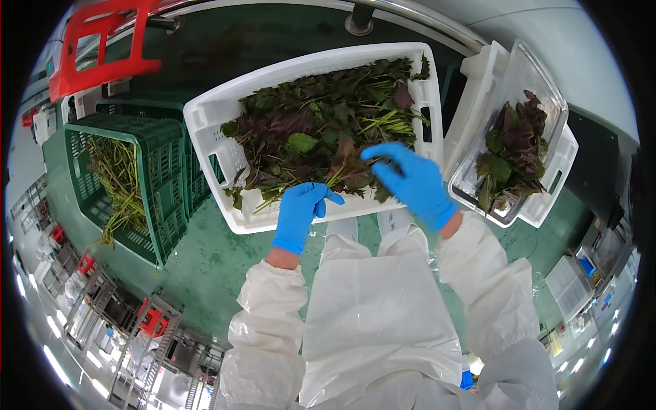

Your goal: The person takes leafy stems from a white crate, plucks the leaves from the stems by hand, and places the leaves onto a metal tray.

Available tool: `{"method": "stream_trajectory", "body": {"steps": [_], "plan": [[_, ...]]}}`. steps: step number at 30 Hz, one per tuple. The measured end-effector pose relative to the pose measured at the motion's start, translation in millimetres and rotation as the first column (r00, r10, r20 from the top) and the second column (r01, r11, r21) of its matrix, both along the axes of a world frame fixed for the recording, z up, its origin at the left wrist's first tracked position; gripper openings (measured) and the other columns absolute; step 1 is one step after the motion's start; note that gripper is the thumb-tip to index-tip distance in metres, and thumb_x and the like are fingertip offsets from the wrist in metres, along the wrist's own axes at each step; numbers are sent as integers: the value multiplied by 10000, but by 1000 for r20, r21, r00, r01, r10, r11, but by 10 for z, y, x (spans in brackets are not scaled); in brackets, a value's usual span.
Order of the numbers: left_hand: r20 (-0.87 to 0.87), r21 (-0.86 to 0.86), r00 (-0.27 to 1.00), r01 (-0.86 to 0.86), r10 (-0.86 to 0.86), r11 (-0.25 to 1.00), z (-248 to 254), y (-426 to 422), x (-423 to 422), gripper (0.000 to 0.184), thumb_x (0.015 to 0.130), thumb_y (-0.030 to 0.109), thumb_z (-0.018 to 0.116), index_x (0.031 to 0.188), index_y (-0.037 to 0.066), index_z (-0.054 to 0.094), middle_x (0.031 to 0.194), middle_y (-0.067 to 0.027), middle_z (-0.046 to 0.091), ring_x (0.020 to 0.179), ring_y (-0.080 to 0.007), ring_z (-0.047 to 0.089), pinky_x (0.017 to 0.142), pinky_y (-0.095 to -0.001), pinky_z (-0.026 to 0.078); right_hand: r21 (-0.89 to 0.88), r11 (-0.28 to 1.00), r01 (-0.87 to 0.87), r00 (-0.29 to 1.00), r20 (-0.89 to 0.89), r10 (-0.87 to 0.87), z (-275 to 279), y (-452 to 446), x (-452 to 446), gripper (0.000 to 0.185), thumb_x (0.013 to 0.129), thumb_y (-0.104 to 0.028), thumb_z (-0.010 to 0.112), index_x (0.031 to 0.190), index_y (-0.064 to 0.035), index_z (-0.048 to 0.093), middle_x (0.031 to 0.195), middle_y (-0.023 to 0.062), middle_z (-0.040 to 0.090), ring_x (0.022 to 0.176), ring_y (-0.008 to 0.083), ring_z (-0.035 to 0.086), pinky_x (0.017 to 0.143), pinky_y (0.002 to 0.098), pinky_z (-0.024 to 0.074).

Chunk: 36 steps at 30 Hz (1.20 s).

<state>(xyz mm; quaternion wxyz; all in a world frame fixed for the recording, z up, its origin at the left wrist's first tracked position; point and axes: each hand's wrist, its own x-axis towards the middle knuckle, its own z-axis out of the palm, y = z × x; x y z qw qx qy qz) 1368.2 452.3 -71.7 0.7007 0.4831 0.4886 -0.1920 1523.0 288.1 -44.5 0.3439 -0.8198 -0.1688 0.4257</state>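
Both my hands wear blue gloves. My left hand (301, 212) is at the front rim of a white crate (256, 220), fingers closed on the stem of a perilla sprig (350, 171) with purplish-green leaves. My right hand (415, 183) hovers over the crate's front right part, beside the sprig's leaves. Its thumb and forefinger are apart, and I see nothing held between them; its other fingers are partly hidden. Loose green and purple perilla leaves (294, 123) with stems fill the crate, and a bundle of pale stems (384, 124) lies on its right side.
On the left, a green crate (162, 195) holds bare stems (123, 181). At the right, a clear tray (557, 89) of picked leaves (516, 147) rests on a white crate (557, 179). A red plastic frame (102, 68) and a metal rail (437, 19) stand behind.
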Motion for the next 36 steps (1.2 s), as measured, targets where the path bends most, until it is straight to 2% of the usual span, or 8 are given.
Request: {"method": "stream_trajectory", "body": {"steps": [3, 8, 15, 25, 29, 34, 35, 36], "plan": [[-50, -122, 995, -89, 83, 989, 49, -26, 71, 313, 920, 186, 482, 803, -18, 690, 493, 41, 412, 422, -36, 264, 405, -210, 179, 139, 957, -253, 829, 541, 141, -371, 15, -398, 206, 861, -288, 616, 1038, -189, 647, 692, 7, 572, 612, 156, 561, 530, 315, 449], [-162, -591, 941, -333, 297, 734, -91, -35, -41, 321, 971, 220, 433, 980, -28, 636, 508, 59, 341, 401, -48, 233, 388, -210, 177, -103, 906, -412, 583, 734, 348, -642, 90, -549, 348, 828, -274, 626, 1160, -181, 584, 639, -2, 459, 599, 158, 498, 501, 326, 400], [-225, -377, 865, -502, 449, 778, -234, -181, -138, 273, 968, 270, 494, 919, 26, 606, 564, 47, 420, 419, -51, 266, 389, -213, 205, -275, 743, -610, 296, 791, 535, -668, 12, -518, 313, 786, -233, 606, 1087, -152, 589, 653, -1, 430, 597, 171, 465, 519, 338, 365], [-194, -149, 942, -303, 273, 941, -38, -253, -57, 163, 910, 195, 613, 808, 71, 585, 542, 58, 416, 402, -29, 274, 374, -210, 177, -150, 806, -572, 639, 534, 553, -729, -110, -357, 122, 779, -205, 599, 831, -105, 553, 676, 34, 522, 666, 218, 558, 558, 368, 421], [-164, -117, 975, -172, 152, 978, 67, -288, 47, 173, 906, 186, 612, 838, 30, 645, 546, 67, 419, 428, -16, 290, 385, -207, 186, 82, 989, -124, 988, -83, 131, -672, -143, -407, 147, 820, -177, 532, 850, -49, 597, 746, 74, 619, 726, 256, 616, 627, 378, 470], [-81, -67, 994, -73, 67, 995, 86, -229, 143, 193, 869, 154, 621, 734, 16, 634, 554, 40, 480, 483, -41, 335, 447, -236, 252, 162, 933, 322, 870, -439, -224, -901, -366, -300, 255, 863, -178, 457, 813, -22, 652, 798, 117, 639, 727, 231, 605, 710, 323, 482], [-94, -40, 995, -45, 41, 998, 120, -187, 130, 202, 868, 149, 616, 718, 12, 628, 554, 35, 486, 491, -43, 338, 456, -240, 259, -77, 866, 494, 745, -476, -467, -909, -438, -204, 271, 869, -173, 445, 783, -15, 649, 803, 126, 637, 729, 222, 603, 722, 316, 479], [-79, -26, 997, -28, 26, 999, 104, -139, 100, 209, 867, 148, 614, 708, 11, 621, 554, 30, 492, 492, -45, 342, 456, -241, 262, 43, 980, 194, 976, -110, -189, -981, -531, -64, 271, 895, -198, 457, 818, -22, 648, 783, 106, 638, 730, 223, 611, 721, 320, 481]]}}
